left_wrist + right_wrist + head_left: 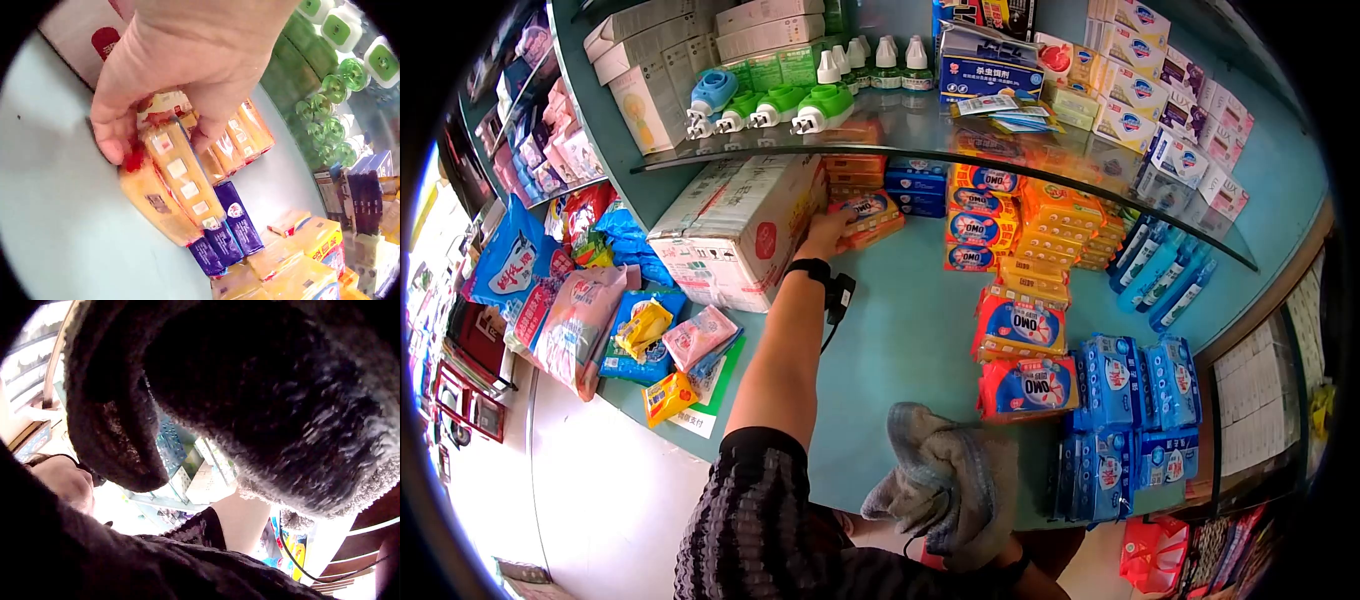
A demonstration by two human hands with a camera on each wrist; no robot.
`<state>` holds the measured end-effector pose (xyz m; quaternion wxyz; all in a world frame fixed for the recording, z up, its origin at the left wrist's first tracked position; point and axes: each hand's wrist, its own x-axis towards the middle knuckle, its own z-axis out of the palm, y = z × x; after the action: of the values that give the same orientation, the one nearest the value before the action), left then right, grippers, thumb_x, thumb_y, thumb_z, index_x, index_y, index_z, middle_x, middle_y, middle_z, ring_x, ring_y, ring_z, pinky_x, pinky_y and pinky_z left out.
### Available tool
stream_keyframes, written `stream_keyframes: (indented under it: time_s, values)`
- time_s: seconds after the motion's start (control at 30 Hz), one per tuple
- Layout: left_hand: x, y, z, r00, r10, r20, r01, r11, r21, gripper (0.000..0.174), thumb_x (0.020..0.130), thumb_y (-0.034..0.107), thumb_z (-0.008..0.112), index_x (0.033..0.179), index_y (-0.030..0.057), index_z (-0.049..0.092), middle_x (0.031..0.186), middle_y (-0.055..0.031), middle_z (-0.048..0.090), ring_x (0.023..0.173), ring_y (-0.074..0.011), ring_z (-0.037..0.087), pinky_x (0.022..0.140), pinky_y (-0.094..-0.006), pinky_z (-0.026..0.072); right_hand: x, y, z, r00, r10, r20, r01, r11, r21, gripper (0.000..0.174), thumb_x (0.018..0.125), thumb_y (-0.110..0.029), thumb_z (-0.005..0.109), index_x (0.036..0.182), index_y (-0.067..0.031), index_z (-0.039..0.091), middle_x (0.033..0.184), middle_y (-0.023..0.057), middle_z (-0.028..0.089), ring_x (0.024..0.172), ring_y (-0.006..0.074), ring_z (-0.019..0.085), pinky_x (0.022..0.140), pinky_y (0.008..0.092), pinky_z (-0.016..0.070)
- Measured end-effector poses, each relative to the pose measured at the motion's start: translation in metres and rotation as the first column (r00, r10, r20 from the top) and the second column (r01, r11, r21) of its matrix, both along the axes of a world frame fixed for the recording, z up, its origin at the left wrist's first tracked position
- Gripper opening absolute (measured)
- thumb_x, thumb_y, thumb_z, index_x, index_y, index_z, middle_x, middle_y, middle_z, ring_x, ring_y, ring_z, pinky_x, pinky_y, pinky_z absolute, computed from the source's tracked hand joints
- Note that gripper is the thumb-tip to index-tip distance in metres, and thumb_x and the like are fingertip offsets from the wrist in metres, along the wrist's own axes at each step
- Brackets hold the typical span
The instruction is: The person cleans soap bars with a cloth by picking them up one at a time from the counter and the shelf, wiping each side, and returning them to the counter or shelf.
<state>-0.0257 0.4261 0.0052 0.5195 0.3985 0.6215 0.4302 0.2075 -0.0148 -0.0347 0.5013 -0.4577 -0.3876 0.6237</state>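
My left hand [828, 232] reaches to the back beside a cardboard box and grips a pair of orange OMO soap packs [868, 218]. In the left wrist view the thumb and fingers of the hand [187, 56] pinch the upper end of the orange packs [178, 178], which stand on the shelf. Other orange packs [244, 137] and dark blue packs [234, 225] are behind them. A bunched grey towel [935, 480] is at the front edge, held by my right hand, whose fingers are hidden by the cloth. This towel [281, 412] fills much of the right wrist view.
The cardboard box [730, 235] stands left of my forearm. Stacked OMO packs [1025, 325] and blue packs [1112, 375] stand to the right. A glass shelf [900, 140] with boxes and green plug-in devices crosses above. Laundry bags [580, 320] lie at the left.
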Motion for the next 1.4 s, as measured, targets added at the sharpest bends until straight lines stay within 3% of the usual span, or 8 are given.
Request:
stream_keyframes:
  time_s: [0.2,0.3,0.9,1.0,1.1,1.17,1.33,1.4]
  values:
    - [0.008,-0.008,0.018,0.858,-0.33,-0.393,0.418,0.894,0.163,0.072,0.059,0.031,0.076,0.119,0.0,0.05,0.111,-0.0139,0.058,0.101,-0.0251,0.057,0.083,-0.0328,0.0474,-0.001,-0.002,0.003,1.0,0.006,-0.016,-0.006,1.0,-0.007,0.016,0.093,-0.019,0.042,0.093,-0.0059,0.05,0.081,0.0068,0.053,0.07,0.0159,0.053,0.06,0.0297,0.0491]
    - [0.024,-0.029,0.017,0.695,-0.101,-0.712,0.339,0.919,0.201,0.088,0.051,0.031,0.081,0.125,0.0015,0.043,0.116,-0.017,0.057,0.106,-0.0281,0.055,0.089,-0.0307,0.0452,-0.003,-0.005,0.004,1.0,0.009,-0.025,-0.009,1.0,-0.012,0.016,0.093,-0.019,0.042,0.092,-0.0061,0.05,0.08,0.0068,0.053,0.069,0.0159,0.053,0.059,0.0298,0.0492]
    - [-0.022,-0.236,0.038,0.559,-0.4,-0.727,0.701,0.695,0.157,0.077,0.061,0.032,0.077,0.123,0.0019,0.042,0.109,-0.0202,0.057,0.099,-0.0298,0.058,0.086,-0.0344,0.0453,-0.034,0.014,0.087,0.813,-0.013,-0.582,-0.128,0.971,-0.2,0.021,0.093,-0.024,0.042,0.08,-0.0083,0.046,0.069,0.0056,0.049,0.054,0.0157,0.049,0.044,0.0315,0.0457]
    - [-0.033,-0.282,0.038,0.596,-0.299,-0.745,0.655,0.718,0.236,0.069,0.063,0.028,0.076,0.119,0.0017,0.044,0.106,-0.0189,0.057,0.094,-0.0318,0.059,0.083,-0.0354,0.0468,-0.027,0.009,0.067,0.934,0.081,-0.347,-0.049,0.994,0.1,0.021,0.091,-0.024,0.046,0.095,-0.0038,0.05,0.084,0.0098,0.052,0.074,0.0213,0.055,0.064,0.0321,0.0486]
    - [-0.033,-0.328,0.042,0.583,-0.064,-0.81,0.638,0.654,0.408,0.069,0.062,0.021,0.077,0.119,0.0031,0.043,0.102,-0.017,0.056,0.093,-0.034,0.057,0.08,-0.0376,0.0473,-0.018,-0.006,0.074,0.773,-0.276,0.572,-0.206,0.743,0.636,0.043,0.091,-0.019,0.049,0.127,0.0018,0.04,0.121,0.0141,0.046,0.115,0.0234,0.046,0.098,0.0349,0.0366]
    - [-0.028,-0.358,0.05,0.609,-0.057,-0.791,0.635,0.632,0.444,0.069,0.061,0.017,0.076,0.119,0.0037,0.042,0.102,-0.0169,0.054,0.093,-0.0347,0.056,0.079,-0.0386,0.0476,-0.026,-0.008,0.062,0.996,-0.074,-0.04,0.084,0.84,0.536,0.044,0.091,-0.019,0.049,0.128,0.0018,0.039,0.125,0.014,0.045,0.117,0.0234,0.044,0.101,0.0355,0.0328]
    - [-0.005,-0.417,0.056,0.587,0.055,-0.808,0.654,0.556,0.513,0.072,0.058,0.007,0.074,0.122,0.0042,0.041,0.109,-0.0192,0.048,0.099,-0.0369,0.05,0.084,-0.0399,0.0449,-0.03,-0.012,0.051,0.938,-0.013,-0.348,0.144,0.925,0.352,0.046,0.091,-0.018,0.048,0.131,0.0003,0.035,0.132,0.0124,0.041,0.12,0.0217,0.04,0.104,0.0326,0.0276]
    - [0.009,-0.431,0.057,0.503,0.09,-0.859,0.723,0.5,0.476,0.069,0.061,0.005,0.068,0.123,0.0003,0.039,0.112,-0.0194,0.046,0.098,-0.0354,0.048,0.084,-0.0385,0.044,-0.037,-0.012,0.079,0.933,-0.154,0.324,-0.081,0.789,0.609,0.044,0.09,-0.014,0.046,0.131,-0.0007,0.035,0.13,0.0114,0.042,0.118,0.021,0.042,0.101,0.0312,0.0306]
